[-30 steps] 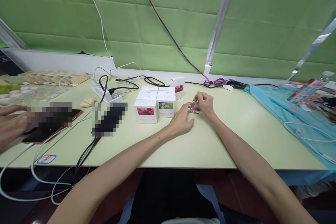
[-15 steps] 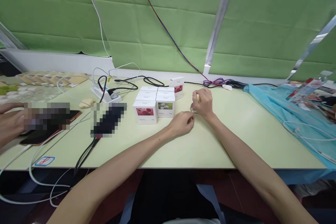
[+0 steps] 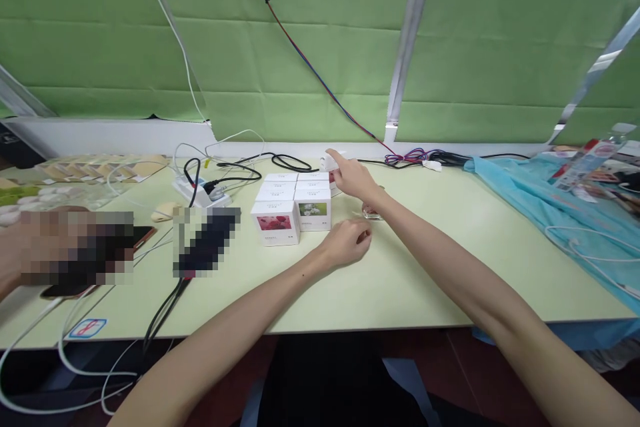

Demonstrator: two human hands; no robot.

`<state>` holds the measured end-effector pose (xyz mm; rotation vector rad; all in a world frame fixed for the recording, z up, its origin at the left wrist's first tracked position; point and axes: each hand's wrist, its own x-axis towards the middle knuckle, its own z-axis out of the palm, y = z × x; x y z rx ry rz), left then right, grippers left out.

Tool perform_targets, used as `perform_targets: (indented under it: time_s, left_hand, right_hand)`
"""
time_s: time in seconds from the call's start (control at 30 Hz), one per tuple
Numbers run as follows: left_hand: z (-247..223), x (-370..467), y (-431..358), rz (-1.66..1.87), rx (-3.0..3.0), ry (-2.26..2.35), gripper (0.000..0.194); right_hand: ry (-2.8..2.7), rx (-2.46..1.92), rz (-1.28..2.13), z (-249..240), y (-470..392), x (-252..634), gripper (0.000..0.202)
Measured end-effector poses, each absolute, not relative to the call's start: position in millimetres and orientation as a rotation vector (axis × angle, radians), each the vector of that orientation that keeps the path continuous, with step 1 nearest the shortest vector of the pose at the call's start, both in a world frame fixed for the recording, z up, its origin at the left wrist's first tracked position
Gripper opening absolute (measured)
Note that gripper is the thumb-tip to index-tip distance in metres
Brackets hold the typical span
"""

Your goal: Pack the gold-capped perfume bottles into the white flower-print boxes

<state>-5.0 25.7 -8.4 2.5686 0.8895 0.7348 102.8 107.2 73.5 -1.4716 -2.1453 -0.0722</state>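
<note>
Several small white boxes with flower pictures [image 3: 275,223] stand packed together in rows at the middle of the table. Behind them, a separate white box [image 3: 330,161] is partly covered by my right hand [image 3: 353,177], whose fingers are on its top and side. My left hand [image 3: 349,241] rests on the table right of the front boxes, its fingers curled; what they hold, if anything, is hidden. A small clear glass item [image 3: 371,212] sits on the table beneath my right wrist, partly hidden by it.
Another person's hand [image 3: 15,247] is over a phone [image 3: 100,257] at the left. Nearby are a second dark device [image 3: 207,240], a power strip [image 3: 193,192] and cables. Blue plastic sheeting [image 3: 540,213] and a bottle [image 3: 593,159] lie at the right.
My right hand has left the glass item and moved left and away to the separate box. My left hand stays nearly in place. The view has shifted slightly.
</note>
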Motion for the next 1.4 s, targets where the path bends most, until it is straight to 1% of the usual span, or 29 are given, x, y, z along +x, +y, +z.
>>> perform_targets:
  time_s: [0.1,0.37,0.67,0.93,1.4]
  left_hand:
    - [-8.2,-5.3,25.6,0.718,2.570,0.889,0.017]
    - [-7.6,-5.7,24.1,0.689,2.572,0.908,0.017]
    - [-7.8,-6.2,24.9,0.670,2.583,0.904,0.016]
    - [-6.2,-6.8,24.5,0.654,2.601,0.897,0.017]
    - [-6.6,-6.4,23.7,0.631,2.607,0.915,0.017]
  right_hand:
    - [-2.166,-1.469,-0.015,77.3,119.5,102.6,0.067]
    - [-2.103,-1.388,0.073,67.0,119.6,102.0,0.050]
    - [-2.026,-1.406,0.012,69.2,122.4,102.2,0.040]
    - [-1.943,-1.363,0.003,71.3,121.5,107.4,0.037]
    - [-1.802,-1.408,-0.163,71.5,110.9,125.0,0.026]
